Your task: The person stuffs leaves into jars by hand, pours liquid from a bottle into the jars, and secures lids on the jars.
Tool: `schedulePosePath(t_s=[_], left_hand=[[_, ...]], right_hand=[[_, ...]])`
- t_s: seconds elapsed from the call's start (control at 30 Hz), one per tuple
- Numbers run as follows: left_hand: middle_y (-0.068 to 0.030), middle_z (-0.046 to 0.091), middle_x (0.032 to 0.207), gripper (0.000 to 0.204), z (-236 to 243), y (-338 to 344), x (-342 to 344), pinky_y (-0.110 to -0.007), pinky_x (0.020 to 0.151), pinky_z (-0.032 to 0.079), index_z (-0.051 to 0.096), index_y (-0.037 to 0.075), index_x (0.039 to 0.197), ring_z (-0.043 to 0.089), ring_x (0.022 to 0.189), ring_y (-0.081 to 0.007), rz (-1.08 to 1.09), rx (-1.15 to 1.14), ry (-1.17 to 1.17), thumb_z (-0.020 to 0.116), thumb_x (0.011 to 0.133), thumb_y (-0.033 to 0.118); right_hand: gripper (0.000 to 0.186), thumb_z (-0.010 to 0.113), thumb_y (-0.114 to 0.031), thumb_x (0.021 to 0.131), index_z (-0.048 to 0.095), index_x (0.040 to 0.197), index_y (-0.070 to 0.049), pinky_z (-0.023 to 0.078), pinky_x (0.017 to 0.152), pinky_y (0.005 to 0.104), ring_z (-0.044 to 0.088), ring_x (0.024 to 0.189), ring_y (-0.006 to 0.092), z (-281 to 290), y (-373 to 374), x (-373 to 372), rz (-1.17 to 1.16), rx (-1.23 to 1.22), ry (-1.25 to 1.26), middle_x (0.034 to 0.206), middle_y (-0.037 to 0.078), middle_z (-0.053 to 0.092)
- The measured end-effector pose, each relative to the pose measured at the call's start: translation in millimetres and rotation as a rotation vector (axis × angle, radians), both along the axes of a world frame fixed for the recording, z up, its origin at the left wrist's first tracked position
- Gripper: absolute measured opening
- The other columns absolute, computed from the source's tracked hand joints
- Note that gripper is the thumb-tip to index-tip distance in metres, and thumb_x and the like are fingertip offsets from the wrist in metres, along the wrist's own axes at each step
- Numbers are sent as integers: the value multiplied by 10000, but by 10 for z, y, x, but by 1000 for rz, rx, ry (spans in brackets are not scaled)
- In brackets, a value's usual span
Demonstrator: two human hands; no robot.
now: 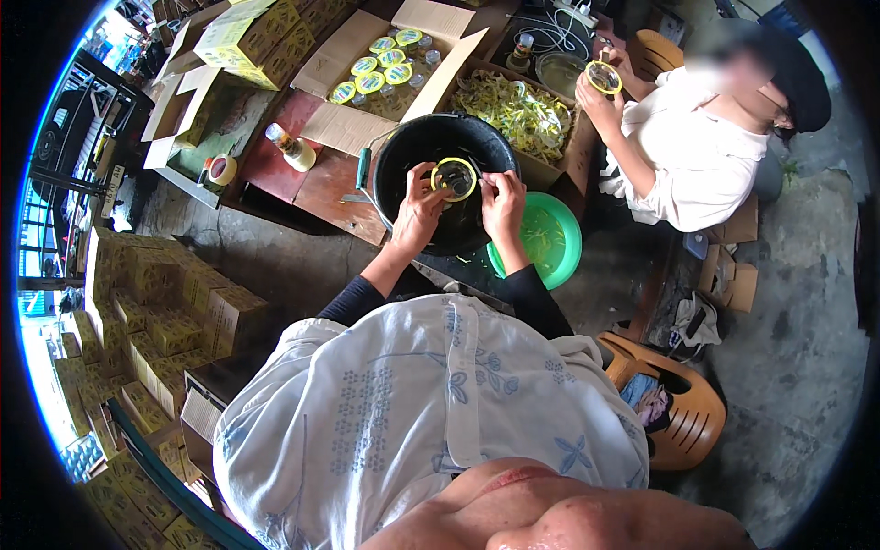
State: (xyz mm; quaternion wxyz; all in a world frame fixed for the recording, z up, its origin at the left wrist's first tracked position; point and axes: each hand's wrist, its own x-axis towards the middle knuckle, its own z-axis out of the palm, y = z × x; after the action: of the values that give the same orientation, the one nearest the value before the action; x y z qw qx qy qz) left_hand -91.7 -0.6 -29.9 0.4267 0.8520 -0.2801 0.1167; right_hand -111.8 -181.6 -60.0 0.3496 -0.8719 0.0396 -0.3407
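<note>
Over a black bucket (pixel 394 174), my left hand (pixel 419 206) grips a small clear cup (pixel 454 180) with a yellow rim, tilted so its round end faces up. Beside the cup's right edge, my right hand (pixel 503 203) is closed in a pinch; whatever lies between its fingertips is too small to make out. A few yellowish strips show inside the dark bucket, and its green handle grip (pixel 363 169) hangs on the left. Partly under my right forearm stands a green basin (pixel 570 240) with thin yellow strips in it.
Behind the bucket are a carton (pixel 335 124) of yellow-lidded cups and a box of yellow strips (pixel 513 115). A bottle (pixel 291 148) and a tape roll (pixel 220 170) stand left. A co-worker (pixel 687 147) holds a similar cup (pixel 603 78). Stacked yellow cartons (pixel 165 312) and a chair (pixel 683 412) flank me.
</note>
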Motion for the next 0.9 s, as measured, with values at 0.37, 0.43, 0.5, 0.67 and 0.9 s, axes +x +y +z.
schedulePosePath(t_s=[0.37,0.43,0.5,0.67,0.9], left_hand=[[-153,457,1392,257,-81,32,61,-384,914,557,755,72,962,647,1079,-285,63,-73,102,723,746,-64],[-136,477,1377,252,-45,27,54,-385,958,534,762,78,964,606,1157,-294,46,-21,57,744,742,-40],[-142,495,1361,243,-114,29,83,-385,990,514,764,84,966,556,1224,-310,48,-8,96,743,748,-21],[-175,582,1254,181,-189,54,137,-417,948,521,748,62,973,604,1132,-348,32,35,59,748,793,67],[-211,681,1020,210,83,166,338,-388,805,530,680,-35,951,670,939,-349,145,-95,248,648,940,173]], right_hand=[[118,716,-60,828,650,917,-101,426,759,411,612,817,257,10,-5,4,40,-23,-20,831,32,612],[119,715,-61,829,647,918,-102,424,757,412,611,798,259,15,-7,-10,25,-13,0,825,33,609],[116,714,-66,835,649,923,-106,421,751,406,613,785,253,5,-22,-6,14,-19,1,816,33,604],[113,746,-52,833,662,907,-67,451,706,363,601,712,233,47,-12,-2,2,-48,-47,793,54,597],[120,748,-14,853,648,920,-7,454,669,250,550,722,114,178,-176,-168,-15,474,-266,842,40,564]])
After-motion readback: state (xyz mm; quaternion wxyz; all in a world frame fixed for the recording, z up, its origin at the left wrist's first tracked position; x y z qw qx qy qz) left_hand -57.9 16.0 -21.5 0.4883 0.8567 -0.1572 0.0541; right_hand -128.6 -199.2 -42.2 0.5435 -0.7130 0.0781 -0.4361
